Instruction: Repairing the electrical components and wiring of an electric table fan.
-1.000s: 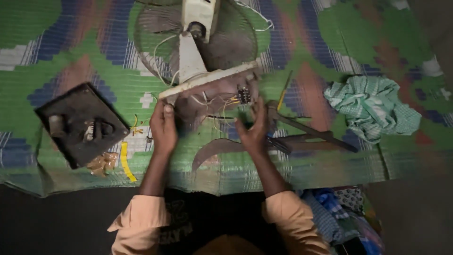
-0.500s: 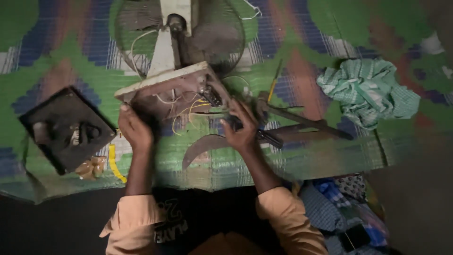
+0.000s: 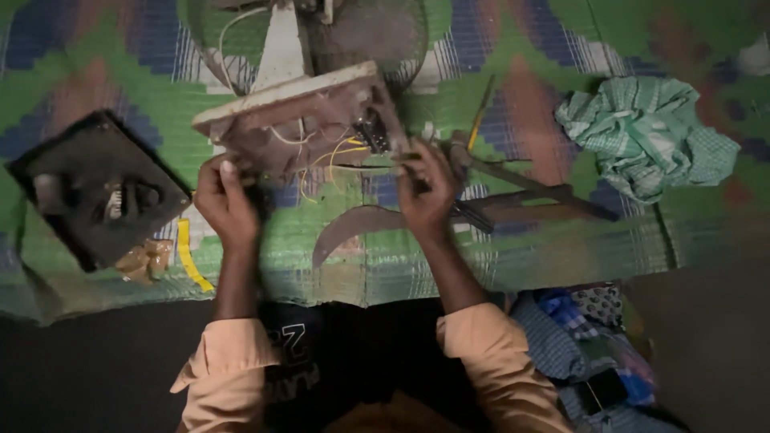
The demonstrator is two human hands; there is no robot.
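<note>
An opened fan base point(image 3: 301, 128), cream outside and brown inside, lies tilted on a green patterned mat point(image 3: 497, 256), its white and yellow wires point(image 3: 321, 156) exposed. My left hand point(image 3: 227, 200) grips the base's near left edge. On the near right edge, beside a small dark component, my right hand point(image 3: 425, 192) is closed on the base. The fan's wire guard point(image 3: 377, 36) and stand reach toward the top of the view.
A dark square cover plate point(image 3: 92, 188) lies at the left with a crumpled wrapper point(image 3: 144, 258) and a yellow strip point(image 3: 188, 256) near it. A curved brown blade point(image 3: 353, 228), dark tools point(image 3: 513, 200) and a crumpled green checked cloth point(image 3: 642, 136) lie to the right. Folded clothes point(image 3: 577, 345) sit at lower right.
The fan base has tilted further, its left end dropping toward me. Both hands stayed on its near edge. The view shifted slightly.
</note>
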